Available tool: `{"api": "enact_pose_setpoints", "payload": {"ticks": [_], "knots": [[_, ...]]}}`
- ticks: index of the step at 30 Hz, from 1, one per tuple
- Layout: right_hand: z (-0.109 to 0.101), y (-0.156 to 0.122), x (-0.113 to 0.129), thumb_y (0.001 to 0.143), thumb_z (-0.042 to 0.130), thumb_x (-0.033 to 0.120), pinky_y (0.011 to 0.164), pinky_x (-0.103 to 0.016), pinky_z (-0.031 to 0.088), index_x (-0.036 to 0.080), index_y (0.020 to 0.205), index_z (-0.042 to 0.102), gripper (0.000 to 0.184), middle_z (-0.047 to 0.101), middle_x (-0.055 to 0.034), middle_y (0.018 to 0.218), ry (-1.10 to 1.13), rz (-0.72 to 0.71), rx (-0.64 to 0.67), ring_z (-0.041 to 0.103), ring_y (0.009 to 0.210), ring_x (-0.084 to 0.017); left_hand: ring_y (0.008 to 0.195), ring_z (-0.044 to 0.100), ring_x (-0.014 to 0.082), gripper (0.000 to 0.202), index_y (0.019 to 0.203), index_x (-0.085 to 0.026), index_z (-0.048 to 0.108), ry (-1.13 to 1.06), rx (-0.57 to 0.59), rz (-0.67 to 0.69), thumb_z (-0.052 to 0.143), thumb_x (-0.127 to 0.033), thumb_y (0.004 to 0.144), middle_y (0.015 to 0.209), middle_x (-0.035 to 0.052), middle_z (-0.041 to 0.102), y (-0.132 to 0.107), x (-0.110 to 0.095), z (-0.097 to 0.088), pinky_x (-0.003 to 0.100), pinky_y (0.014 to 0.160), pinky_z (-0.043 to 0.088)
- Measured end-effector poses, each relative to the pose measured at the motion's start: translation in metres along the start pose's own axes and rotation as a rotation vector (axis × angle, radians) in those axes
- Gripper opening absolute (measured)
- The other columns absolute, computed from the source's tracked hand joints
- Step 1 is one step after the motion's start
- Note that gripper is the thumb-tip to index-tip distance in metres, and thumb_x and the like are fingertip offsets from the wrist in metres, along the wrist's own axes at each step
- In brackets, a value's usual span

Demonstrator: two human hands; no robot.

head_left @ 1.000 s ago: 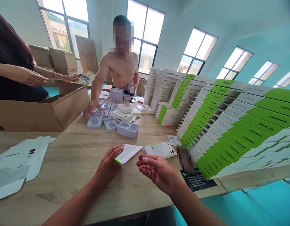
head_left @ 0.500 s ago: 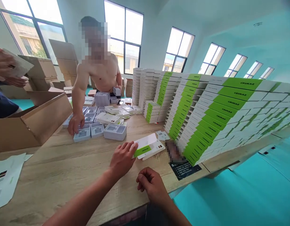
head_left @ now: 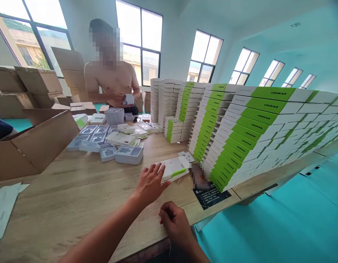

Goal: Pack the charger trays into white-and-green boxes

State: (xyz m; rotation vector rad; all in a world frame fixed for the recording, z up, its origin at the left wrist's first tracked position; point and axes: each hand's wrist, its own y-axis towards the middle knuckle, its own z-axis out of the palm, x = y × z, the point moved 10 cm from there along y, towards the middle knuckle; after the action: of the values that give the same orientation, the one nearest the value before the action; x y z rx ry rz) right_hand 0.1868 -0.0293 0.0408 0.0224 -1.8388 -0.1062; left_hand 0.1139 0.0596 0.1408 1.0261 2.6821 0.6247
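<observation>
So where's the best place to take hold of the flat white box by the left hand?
Probably its left end, coming in from the left and near side, where the left hand is closest. The box lies flat and thin on the table, so pinching its edges, thumb beneath, should work better than grabbing from above.
</observation>
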Motion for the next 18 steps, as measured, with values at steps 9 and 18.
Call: {"api": "enact_pose_setpoints", "payload": {"ticks": [9, 18], "knots": [[-0.006, -0.017, -0.025, 0.089, 0.062, 0.064, 0.069, -0.029, 0.057, 0.025, 0.094, 0.073, 0.041, 0.076, -0.0066, 0.085, -0.078, 0.039, 0.019, 0.073, 0.077, -0.024, 0.136, 0.05, 0.044, 0.053, 0.143, -0.01, 0.054, 0.407, 0.046, -0.929, 0.041, -0.043, 0.103, 0.147, 0.0262, 0.056, -0.257, 0.283, -0.128, 0.062, 0.102, 0.048], [-0.001, 0.001, -0.031, 0.075, 0.064, 0.072, 0.056, -0.032, 0.058, 0.033, 0.084, 0.077, 0.041, 0.081, -0.0058, 0.085, -0.305, 0.004, -0.031, 0.074, 0.065, -0.027, 0.107, 0.069, 0.0248, 0.04, 0.128, -0.017, 0.063, 0.363, 0.341, -1.443, 0.064, -0.045, 0.099, 0.125, 0.0097, 0.068, -0.424, 0.402, -0.18, 0.046, 0.093, 0.057]]}}
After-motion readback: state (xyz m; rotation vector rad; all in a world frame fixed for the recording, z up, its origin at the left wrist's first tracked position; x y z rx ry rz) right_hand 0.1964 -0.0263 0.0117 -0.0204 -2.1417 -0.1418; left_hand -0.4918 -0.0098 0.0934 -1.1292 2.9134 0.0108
